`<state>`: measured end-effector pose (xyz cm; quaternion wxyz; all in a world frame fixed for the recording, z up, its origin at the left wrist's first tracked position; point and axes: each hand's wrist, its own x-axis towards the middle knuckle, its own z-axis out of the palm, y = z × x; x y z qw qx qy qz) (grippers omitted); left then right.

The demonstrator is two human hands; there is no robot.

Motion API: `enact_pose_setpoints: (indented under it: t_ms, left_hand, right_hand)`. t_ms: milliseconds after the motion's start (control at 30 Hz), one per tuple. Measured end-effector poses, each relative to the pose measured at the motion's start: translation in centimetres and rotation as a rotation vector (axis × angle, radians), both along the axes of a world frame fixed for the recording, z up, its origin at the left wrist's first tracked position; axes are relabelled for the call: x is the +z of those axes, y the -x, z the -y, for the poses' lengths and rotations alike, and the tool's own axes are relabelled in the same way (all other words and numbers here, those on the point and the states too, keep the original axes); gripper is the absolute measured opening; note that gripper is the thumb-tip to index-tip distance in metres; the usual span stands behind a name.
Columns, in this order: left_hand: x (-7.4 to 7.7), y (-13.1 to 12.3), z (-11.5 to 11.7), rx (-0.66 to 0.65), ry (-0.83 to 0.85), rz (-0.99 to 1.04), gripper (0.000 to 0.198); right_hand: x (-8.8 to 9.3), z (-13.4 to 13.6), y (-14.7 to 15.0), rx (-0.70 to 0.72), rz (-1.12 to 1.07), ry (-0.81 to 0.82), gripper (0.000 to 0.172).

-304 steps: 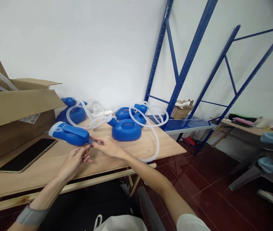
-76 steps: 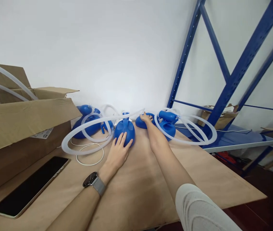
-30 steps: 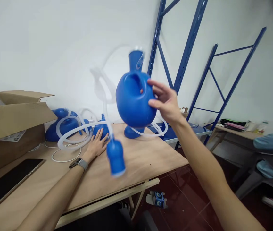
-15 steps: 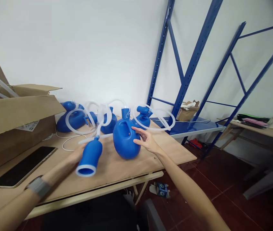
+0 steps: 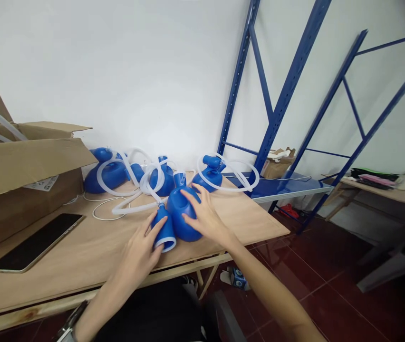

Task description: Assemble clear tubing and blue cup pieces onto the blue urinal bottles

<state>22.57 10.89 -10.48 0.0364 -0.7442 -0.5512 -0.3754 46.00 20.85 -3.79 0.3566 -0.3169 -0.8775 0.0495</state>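
A blue plastic jug lies flat on the wooden table, its neck pointing away from me. My right hand rests on top of it with fingers spread. Just left of it lies a blue funnel cup with a pale rim, joined to a clear hose. My left hand touches the cup with fingers apart. Neither hand closes around anything.
More blue jugs with coiled clear hoses sit at the back of the table. An open cardboard box stands at the left, a dark tablet in front of it. A blue shelf frame rises at the right.
The jug went from tilted upright under my right hand to lying flat. The funnel cup came down from my left hand onto the table beside it.
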Motion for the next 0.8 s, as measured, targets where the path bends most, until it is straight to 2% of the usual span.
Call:
enact_pose_setpoints:
  t_ms: [100, 167, 233, 300, 367, 467, 567, 667, 800]
  left_hand:
    - [0.0, 1.0, 0.0, 0.014, -0.088, 0.045, 0.051]
    - [0.3, 1.6, 0.5, 0.053, -0.189, 0.109, 0.038]
    - [1.1, 2.0, 1.3, 0.089, -0.306, 0.122, 0.024]
    - [2.0, 2.5, 2.1, 0.151, -0.401, 0.025, 0.016]
    - [2.9, 3.2, 2.8, 0.266, -0.420, -0.159, 0.019]
    - [4.0, 4.5, 3.4, 0.436, -0.242, -0.411, 0.034]
    - [4.9, 5.2, 3.2, 0.486, 0.036, -0.545, 0.037]
    - [5.6, 5.0, 2.8, 0.496, 0.244, -0.583, 0.034]
    - [6.2, 4.4, 2.4, 0.538, 0.381, -0.544, 0.036]
  right_hand:
    - [1.4, 2.2, 1.8, 0.217, 0.279, -0.254, 0.077]
    - [1.9, 2.6, 3.4, 0.344, 0.407, -0.322, 0.083]
    - [1.8, 2.0, 5.3, 0.393, 0.421, -0.345, 0.083]
    - [1.4, 0.9, 7.2, 0.427, 0.414, -0.361, 0.074]
    - [1.0, -0.3, 8.8, 0.472, 0.443, -0.394, 0.063]
    - [0.6, -1.8, 10.2, 0.510, 0.481, -0.455, 0.049]
    - [0.4, -2.8, 10.9, 0.533, 0.490, -0.511, 0.048]
    - [-0.3, -3.3, 11.4, 0.539, 0.519, -0.532, 0.049]
    - [-1.6, -3.7, 12.5, 0.493, 0.494, -0.505, 0.060]
